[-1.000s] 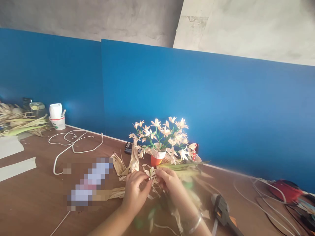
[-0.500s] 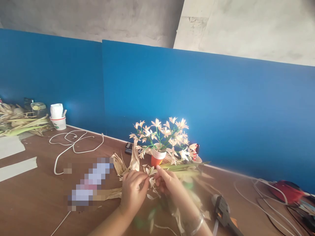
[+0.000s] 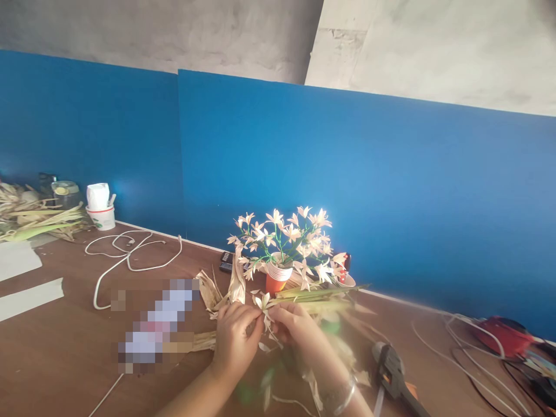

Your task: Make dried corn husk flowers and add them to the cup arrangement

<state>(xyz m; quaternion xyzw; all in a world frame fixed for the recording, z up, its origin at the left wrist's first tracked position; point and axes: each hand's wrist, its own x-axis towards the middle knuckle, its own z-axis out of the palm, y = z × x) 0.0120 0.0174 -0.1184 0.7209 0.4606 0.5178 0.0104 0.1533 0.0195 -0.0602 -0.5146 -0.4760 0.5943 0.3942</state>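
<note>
My left hand (image 3: 234, 339) and my right hand (image 3: 295, 327) meet low in the middle of the head view, both pinched on a small pale husk flower (image 3: 264, 304) held between their fingertips. Right behind them stands an orange paper cup (image 3: 276, 279) holding a bunch of similar pale flowers (image 3: 284, 237) on green stems. Dried husk strips (image 3: 226, 289) lie on the brown table (image 3: 65, 341) just left of my hands. Long green-yellow leaf strips (image 3: 321, 295) stretch to the right behind my right hand.
A glue gun (image 3: 393, 370) lies at lower right. White cable (image 3: 130, 255) loops at the left. A white cup (image 3: 101, 209) and a husk pile (image 3: 30, 217) sit far left. A red device (image 3: 506, 336) with cords is at far right. A blue wall panel (image 3: 347, 191) backs the table.
Both hands stay pinched on the small flower; the fingers have shifted slightly around it and the right fingertips have closed in over it. Nothing else has moved.
</note>
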